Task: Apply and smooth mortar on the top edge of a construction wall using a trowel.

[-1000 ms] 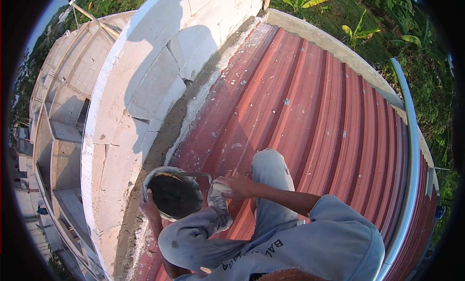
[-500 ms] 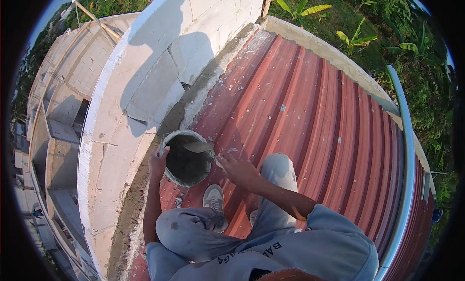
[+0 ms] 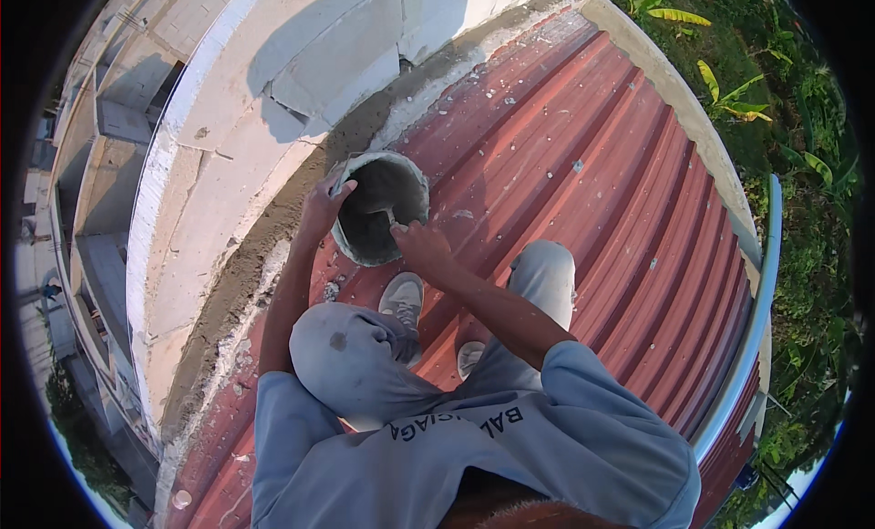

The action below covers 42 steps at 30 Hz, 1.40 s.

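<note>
A round bucket (image 3: 421,184) of grey wet mortar (image 3: 372,187) stands tilted on the red roof, close to the block wall. My left hand (image 3: 321,205) grips its left rim, fingers hooked over the edge. Over the near right rim, my right hand (image 3: 421,246) is closed round the handle of a trowel (image 3: 390,215). The trowel's blade is down in the mortar, mostly hidden. Both forearms reach forward past my bent knees.
A pale block wall (image 3: 228,210) runs along the left, with a mortar strip (image 3: 214,347) at its foot. Ribbed red metal roofing (image 3: 583,219) spreads right to a metal pipe (image 3: 743,347) at the edge. Plants grow beyond; an unfinished building (image 3: 109,201) stands far left.
My right hand has moved in to the bucket, and the trowel blade has gone from above the rim down into the mortar. The left hand keeps its hold while the view has shifted.
</note>
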Available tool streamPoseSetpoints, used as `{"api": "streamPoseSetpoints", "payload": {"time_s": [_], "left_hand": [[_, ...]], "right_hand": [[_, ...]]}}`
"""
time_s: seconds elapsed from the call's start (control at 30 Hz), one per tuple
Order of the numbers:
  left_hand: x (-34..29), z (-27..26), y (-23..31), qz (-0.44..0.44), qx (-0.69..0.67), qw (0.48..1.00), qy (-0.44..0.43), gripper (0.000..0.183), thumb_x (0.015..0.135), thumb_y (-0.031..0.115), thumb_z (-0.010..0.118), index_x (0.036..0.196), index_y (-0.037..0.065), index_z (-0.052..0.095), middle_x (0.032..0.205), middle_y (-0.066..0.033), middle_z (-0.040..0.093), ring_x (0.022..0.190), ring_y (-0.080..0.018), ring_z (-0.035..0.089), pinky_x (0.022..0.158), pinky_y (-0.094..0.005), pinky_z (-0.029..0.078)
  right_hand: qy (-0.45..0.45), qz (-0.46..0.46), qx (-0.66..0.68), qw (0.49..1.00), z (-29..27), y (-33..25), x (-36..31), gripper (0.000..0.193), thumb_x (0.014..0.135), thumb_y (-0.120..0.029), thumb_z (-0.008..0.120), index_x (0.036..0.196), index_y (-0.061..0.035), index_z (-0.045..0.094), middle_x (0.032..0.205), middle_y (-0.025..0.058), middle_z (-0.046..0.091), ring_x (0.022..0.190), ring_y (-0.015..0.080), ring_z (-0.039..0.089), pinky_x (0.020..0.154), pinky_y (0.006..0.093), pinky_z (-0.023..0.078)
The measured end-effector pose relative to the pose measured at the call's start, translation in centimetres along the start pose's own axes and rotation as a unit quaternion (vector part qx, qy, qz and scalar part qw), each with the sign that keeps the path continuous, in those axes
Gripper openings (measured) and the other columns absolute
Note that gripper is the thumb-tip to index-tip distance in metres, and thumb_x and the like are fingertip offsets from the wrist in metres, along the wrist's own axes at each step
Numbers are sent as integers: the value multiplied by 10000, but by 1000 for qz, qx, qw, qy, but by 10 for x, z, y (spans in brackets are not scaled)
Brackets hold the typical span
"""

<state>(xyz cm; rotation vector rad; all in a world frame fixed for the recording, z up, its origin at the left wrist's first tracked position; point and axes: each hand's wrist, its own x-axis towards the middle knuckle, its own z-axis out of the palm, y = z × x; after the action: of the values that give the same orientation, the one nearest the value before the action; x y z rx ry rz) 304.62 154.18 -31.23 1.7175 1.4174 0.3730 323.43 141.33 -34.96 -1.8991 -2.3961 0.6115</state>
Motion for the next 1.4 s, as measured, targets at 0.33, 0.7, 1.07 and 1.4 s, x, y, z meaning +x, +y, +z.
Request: {"api": "streamPoseSetpoints", "payload": {"time_s": [0.33, 0.7, 1.07, 1.4], "left_hand": [[-2, -1, -37, 4, -29, 999, 27, 538, 904, 416, 588, 1299, 51, 550, 1278, -168, 585, 1194, -302, 549, 1015, -357, 391], [-7, -10, -59, -23, -82, 996, 30, 540, 911, 391, 601, 1312, 35, 536, 1215, -142, 620, 1138, -226, 574, 988, -325, 404], [-13, 1, -45, 1, -67, 996, -54, 476, 918, 344, 616, 1252, 8, 571, 1123, -109, 635, 1035, -171, 566, 944, -312, 419], [-2, 12, -27, -6, -86, 996, -39, 504, 916, 381, 606, 1256, 11, 567, 1120, -115, 643, 1023, -168, 584, 924, -316, 435]], "right_hand": [[15, 40, -28, 999, -51, -6, 25, 385, 867, -123, 544, 1248, -68, 524, 966, 167, 623, 789, 311, 674, 690, 420, 546], [-8, 49, 61, 997, -31, -16, -2, 339, 872, -127, 521, 1201, -45, 537, 931, 175, 650, 841, 339, 678, 676, 427, 550], [-32, -115, -250, 961, 8, -45, -5, 252, 800, -175, 596, 1019, -51, 616, 867, 103, 644, 762, 223, 668, 628, 309, 543], [103, -13, -189, 977, 7, -17, 21, 171, 825, -159, 579, 955, -90, 666, 853, 97, 659, 792, 225, 669, 646, 350, 544]]}}
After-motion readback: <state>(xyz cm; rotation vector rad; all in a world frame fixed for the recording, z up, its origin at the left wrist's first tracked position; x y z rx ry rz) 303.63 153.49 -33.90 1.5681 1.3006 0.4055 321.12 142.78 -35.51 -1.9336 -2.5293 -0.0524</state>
